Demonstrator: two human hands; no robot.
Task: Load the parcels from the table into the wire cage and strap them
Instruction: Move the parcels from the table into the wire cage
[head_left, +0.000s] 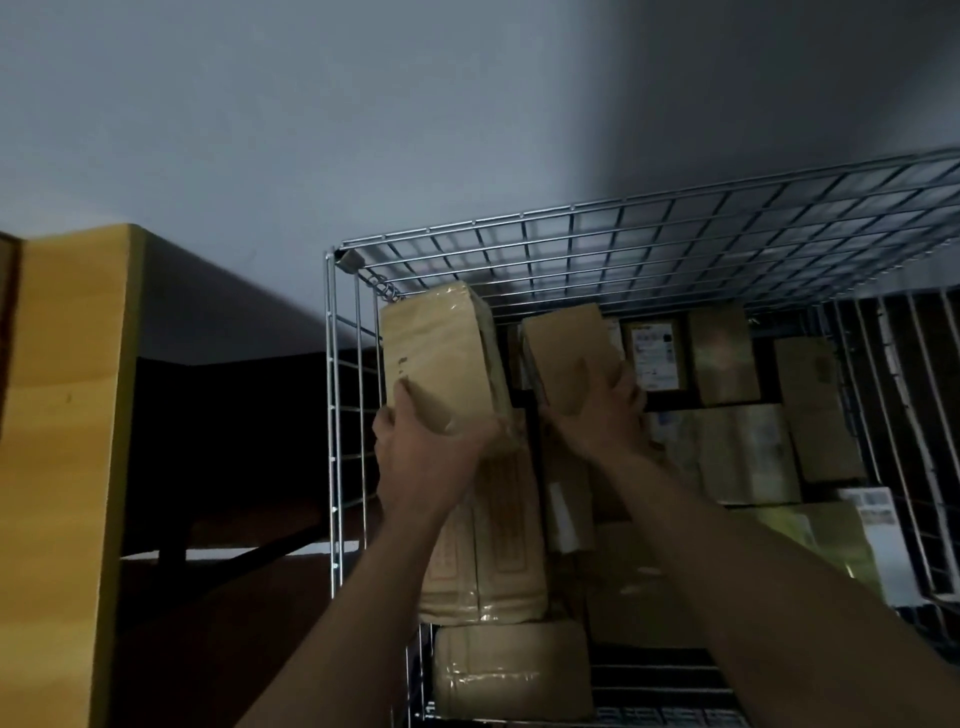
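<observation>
Both forearms reach into wire cage (675, 234), left hand (421, 447) gripping tall brown parcel (441, 353) by cage's left wall, right hand (605, 415) gripping smaller parcel (563, 338) beside it; best seat each flat against stacked boxes (743, 452), leaving no gaps.

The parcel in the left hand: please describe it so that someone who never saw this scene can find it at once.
Start at the wire cage and go to its near-left corner post. Just inside that corner, the left hand grips the lower end of a tall brown parcel wrapped in clear tape. It is larger than the parcel in the right hand beside it, and, unlike the stacked parcels behind, shows no white label.
</observation>
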